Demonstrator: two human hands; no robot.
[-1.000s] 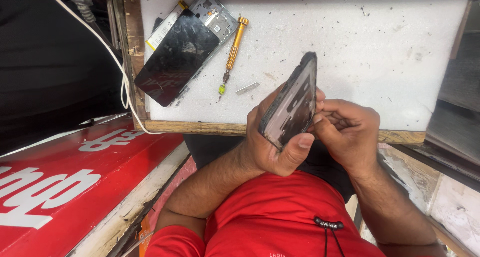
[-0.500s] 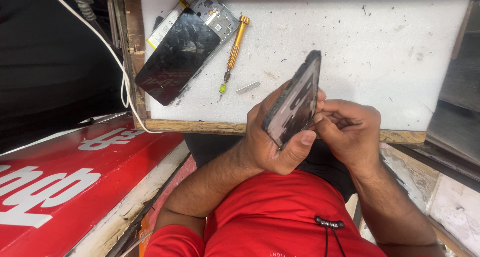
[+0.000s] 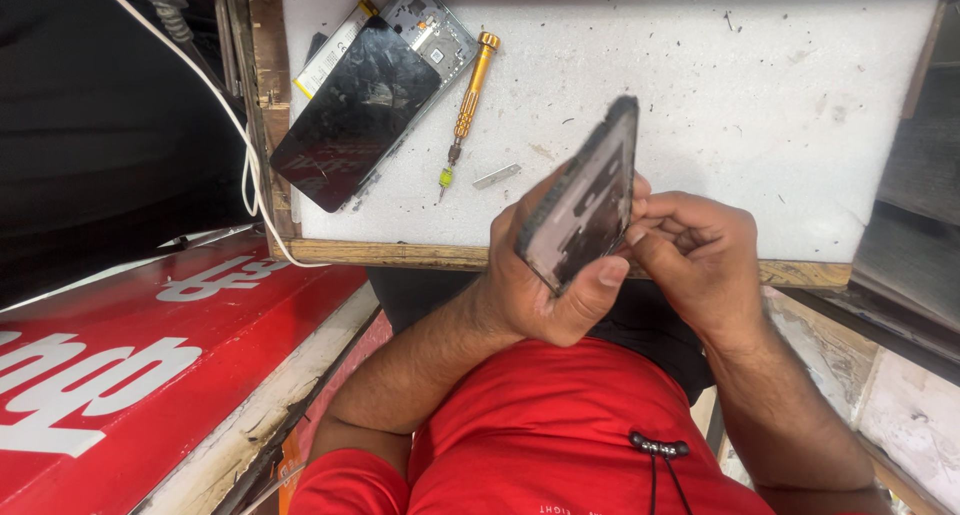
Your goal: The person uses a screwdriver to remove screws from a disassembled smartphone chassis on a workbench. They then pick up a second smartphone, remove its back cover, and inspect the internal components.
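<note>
Head view: the left hand (image 3: 545, 295) is wrapped around a dark, opened phone body with its inner frame showing (image 3: 585, 210), thumb pressed against the lower edge and fingers behind, holding it tilted on edge above the near rim of the worktop. The right hand (image 3: 700, 250) is curled close against the phone's right side, fingertips pinched together at its edge; whether they grip a small part or tool I cannot tell, as the fingers hide it. Both forearms rise from the person's red shirt (image 3: 560, 435), elbows bent, wrists drawn in toward the chest.

By my judgement the step in hand is fine work at the phone's edge or inner frame, prying or picking at something small. The next move would call for a steady left grip and small, careful fingertip force from the right, so that nothing cracks or slips.

Farther out, on the white foam-topped worktop with wooden frame (image 3: 700, 75), lie a small grey metal piece (image 3: 497, 176), a yellow-handled precision screwdriver (image 3: 465, 100), and a black cracked phone screen (image 3: 350, 115) resting over another opened phone back (image 3: 435, 30). A white cable (image 3: 225, 105) runs down the left, beside a red painted board (image 3: 150, 365).
</note>
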